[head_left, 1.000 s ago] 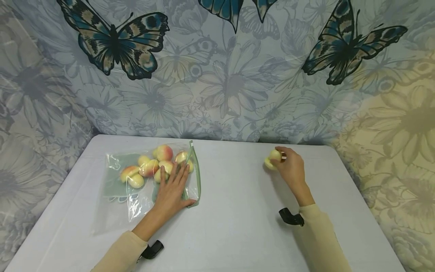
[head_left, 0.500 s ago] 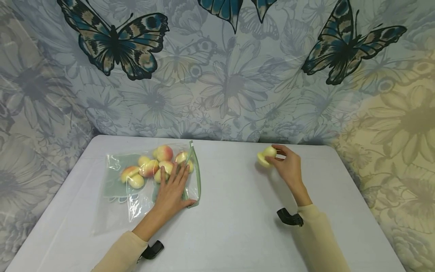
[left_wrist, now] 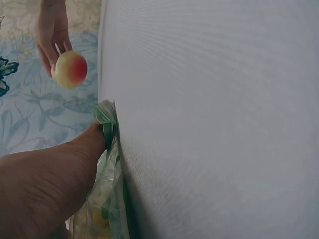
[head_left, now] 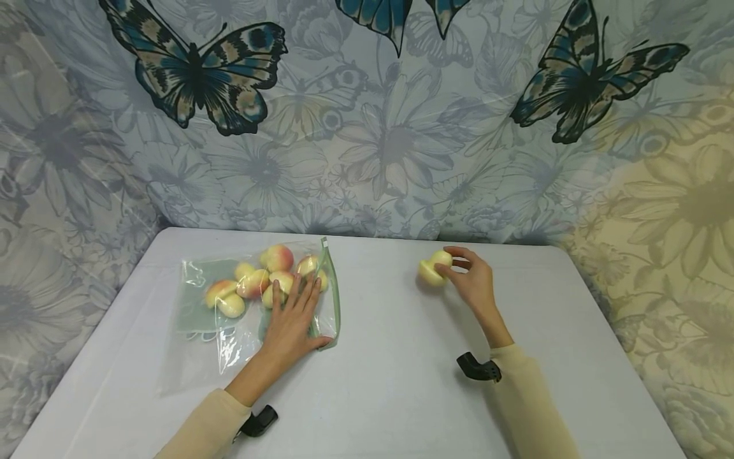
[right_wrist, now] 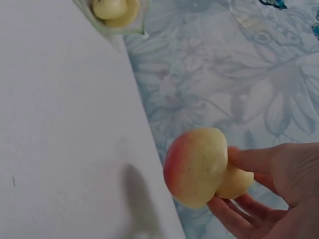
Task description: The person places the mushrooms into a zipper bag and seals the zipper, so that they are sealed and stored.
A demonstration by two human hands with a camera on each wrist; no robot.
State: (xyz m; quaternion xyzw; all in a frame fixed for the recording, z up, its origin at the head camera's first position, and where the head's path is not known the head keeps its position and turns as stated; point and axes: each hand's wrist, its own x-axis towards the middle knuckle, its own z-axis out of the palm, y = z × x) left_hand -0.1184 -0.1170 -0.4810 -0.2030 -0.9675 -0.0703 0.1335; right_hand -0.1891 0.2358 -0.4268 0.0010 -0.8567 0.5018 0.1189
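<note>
My right hand point(head_left: 471, 280) pinches a toy mushroom point(right_wrist: 196, 167) by its pale yellow stem, between thumb and fingers. Its rounded cap is yellow blushed with red and points left in the head view. Shadow beneath it suggests that it is held above the table. On the left, my left hand point(head_left: 291, 325) rests on a clear zip bag point(head_left: 235, 357), fingers spread across it near the green-edged opening. Several more yellow-and-red toy mushrooms point(head_left: 252, 285) lie inside the bag, some partly under my fingers. In the left wrist view, the thumb point(left_wrist: 89, 142) touches the bag's green edge point(left_wrist: 105, 114).
Both arms reach over a white table point(head_left: 373, 382). A patterned cloth with flowers and butterflies point(head_left: 395, 140) hangs behind it and at both sides. A black wrist camera point(head_left: 478, 368) sits by the right sleeve, another point(head_left: 259, 421) by the left.
My right hand has moved left across the table with the toy mushroom, closer to the bag. My left hand and the bag have stayed in place.
</note>
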